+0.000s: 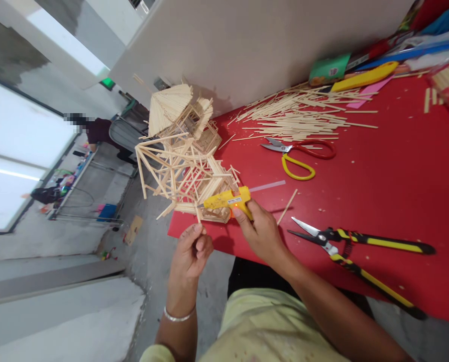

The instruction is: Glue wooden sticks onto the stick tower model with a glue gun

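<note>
A grey floor [152, 261] runs down the left half of the frame, with a person in a dark top [100, 131] beside a chair [124, 133] at upper left. Left of centre, a model house with a fan-shaped roof [170, 108] stands behind an open stick frame [215, 187], near the corner of a red table [378, 176]. Below the frame, the left hand [192, 249] pinches a short stick [199, 216] between closed thumb and fingertip, its top end at the nozzle of a yellow glue gun [224, 198]. At centre, the right hand [262, 229] has its fingers wrapped around the gun's handle. Further right lie a loose stick [287, 207], a heap of sticks [296, 115], scissors [307, 153], long-handled shears [345, 241] and, at upper right, a yellow cutter [365, 78].
</note>
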### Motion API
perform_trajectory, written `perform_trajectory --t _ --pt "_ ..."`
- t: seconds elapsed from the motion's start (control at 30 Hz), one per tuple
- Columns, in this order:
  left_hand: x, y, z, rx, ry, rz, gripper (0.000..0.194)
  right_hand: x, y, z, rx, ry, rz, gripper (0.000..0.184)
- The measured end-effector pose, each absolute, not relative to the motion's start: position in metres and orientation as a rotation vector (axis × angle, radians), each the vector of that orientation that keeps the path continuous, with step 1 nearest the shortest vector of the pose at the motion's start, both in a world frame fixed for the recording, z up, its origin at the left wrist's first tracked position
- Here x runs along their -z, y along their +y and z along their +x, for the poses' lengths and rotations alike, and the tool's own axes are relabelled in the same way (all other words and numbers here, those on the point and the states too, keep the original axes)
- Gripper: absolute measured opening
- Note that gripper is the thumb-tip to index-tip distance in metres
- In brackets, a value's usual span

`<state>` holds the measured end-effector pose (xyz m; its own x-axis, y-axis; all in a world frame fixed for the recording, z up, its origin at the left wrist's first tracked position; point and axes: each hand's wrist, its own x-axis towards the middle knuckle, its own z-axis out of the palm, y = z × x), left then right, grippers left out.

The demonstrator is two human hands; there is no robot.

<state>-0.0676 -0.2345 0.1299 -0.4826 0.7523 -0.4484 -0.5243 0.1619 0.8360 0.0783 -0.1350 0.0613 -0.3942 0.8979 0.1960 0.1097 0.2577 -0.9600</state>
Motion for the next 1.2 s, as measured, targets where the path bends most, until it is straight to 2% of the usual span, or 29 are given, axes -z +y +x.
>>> perform_trajectory --t 0.37,1.2 --pt "-0.1257 -0.2387 -0.0700 -1.561 1.401 0.271 0.027 -0.0606 -0.1381 0.0809 -1.139 -1.676 -1.006 0.034" --pt "-0.1274 -0.2369 -0.0706 -1.554 1.354 0.283 0.026 -0.0603 -0.1429 0.0868 -1.132 -1.734 -1.012 0.035"
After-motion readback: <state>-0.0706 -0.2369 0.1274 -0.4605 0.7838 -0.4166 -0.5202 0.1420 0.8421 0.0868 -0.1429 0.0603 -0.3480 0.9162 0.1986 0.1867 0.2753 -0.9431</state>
